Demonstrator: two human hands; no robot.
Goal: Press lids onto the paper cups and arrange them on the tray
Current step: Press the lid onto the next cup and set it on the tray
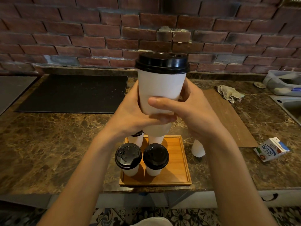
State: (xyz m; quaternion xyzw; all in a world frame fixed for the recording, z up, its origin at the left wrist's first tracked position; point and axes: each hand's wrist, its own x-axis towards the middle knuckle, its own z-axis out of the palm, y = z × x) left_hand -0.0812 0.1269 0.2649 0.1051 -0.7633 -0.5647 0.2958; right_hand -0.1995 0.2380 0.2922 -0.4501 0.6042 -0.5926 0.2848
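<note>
Both hands on it now. My left grip (135, 111) wraps the cup (161, 88) from the left, thumb low across the front. My right grip (192, 108) closes round it from the right, thumb laid over the near face. The cup is upright, held well above the tray (177, 168), with the lid (162, 63) on top.

The lid's rim looks level along the near side, but I can't see the far side. So I judge a check is due: thumbs up to the rim, pressing evenly all the way round. No clamping mid-body, because that paper wall would likely buckle.

Down on the tray, the front pair (128, 156) of lidded cups stands side by side at the front left, close together. A back cup (136, 138), also lidded, sits behind them. Beside it a white wall (154, 140) shows under my hands, its top hidden.

The right half of the tray is bare wood, so I reckon this one goes there. Lower it straight, base flat, beside the front pair without nudging them.

A spare cup (197, 149) stands on the counter (57, 144) just right of the tray, partly behind my forearm. Lid or no lid, I can't tell.
</note>
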